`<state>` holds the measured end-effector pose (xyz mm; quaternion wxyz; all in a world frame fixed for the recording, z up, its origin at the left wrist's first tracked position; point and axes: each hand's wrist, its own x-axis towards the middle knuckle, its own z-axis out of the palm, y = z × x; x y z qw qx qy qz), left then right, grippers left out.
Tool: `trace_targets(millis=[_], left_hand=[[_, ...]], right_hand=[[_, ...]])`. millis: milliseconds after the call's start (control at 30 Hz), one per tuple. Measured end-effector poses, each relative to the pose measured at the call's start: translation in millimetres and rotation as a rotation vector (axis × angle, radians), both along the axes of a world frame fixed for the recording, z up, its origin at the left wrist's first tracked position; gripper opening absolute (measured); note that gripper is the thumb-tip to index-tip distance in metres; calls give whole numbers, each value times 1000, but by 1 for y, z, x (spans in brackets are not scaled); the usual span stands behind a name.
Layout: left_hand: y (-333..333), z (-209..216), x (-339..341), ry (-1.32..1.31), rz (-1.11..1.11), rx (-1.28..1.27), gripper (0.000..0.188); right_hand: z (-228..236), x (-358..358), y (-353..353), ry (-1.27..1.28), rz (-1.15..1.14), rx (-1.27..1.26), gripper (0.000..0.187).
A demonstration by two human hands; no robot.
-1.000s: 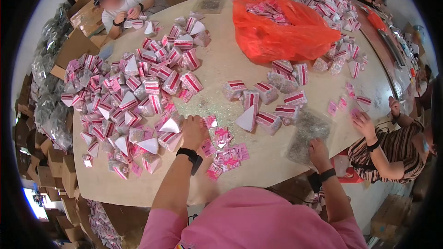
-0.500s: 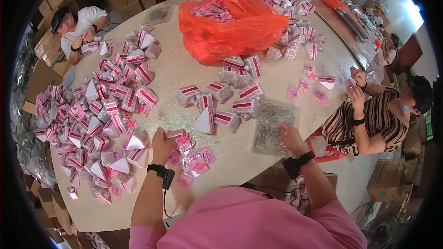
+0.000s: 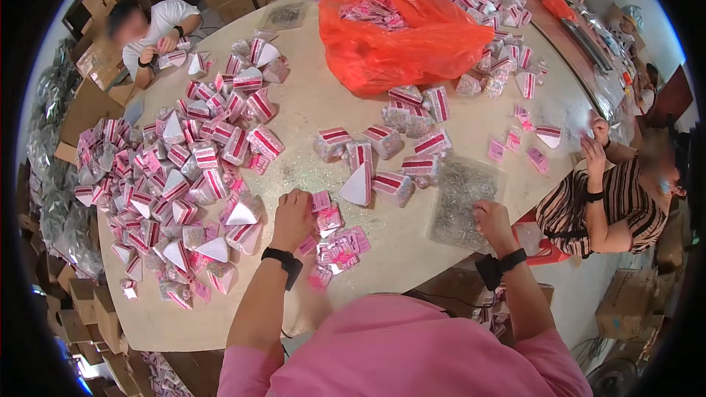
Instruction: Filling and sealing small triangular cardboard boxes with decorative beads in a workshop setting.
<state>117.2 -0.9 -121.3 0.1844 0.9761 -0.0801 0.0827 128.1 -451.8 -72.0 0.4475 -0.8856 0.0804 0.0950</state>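
While right hand (image 3: 496, 223) stays at grey tray (image 3: 457, 202), left hand (image 3: 294, 219) slid forward.

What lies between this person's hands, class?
Head view: pink cards by the left hand, speckled tabletop, then a tray of silvery bits at the right hand.

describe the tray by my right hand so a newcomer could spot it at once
On the pale table, find the big red plastic bag, then come toward the pink shirt, past loose wedge-shaped packs. Beside them, at your right hand, lies a shallow rectangular tray. Its flat grey spread of tiny silvery pieces sets it apart from the chunky pink-and-white packs.
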Motion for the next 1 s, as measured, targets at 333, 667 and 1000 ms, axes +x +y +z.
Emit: trace_targets(millis=[333, 667, 1000], left_hand=[[9, 14, 2, 88, -21, -151, 24], [-13, 64, -22, 338, 314, -910, 24], [-58, 112, -67, 481, 241, -1017, 16]], right_hand=[[21, 0, 8, -319, 93, -147, 9], [70, -3, 85, -69, 45, 494, 9], [90, -12, 182, -174, 343, 389, 7]])
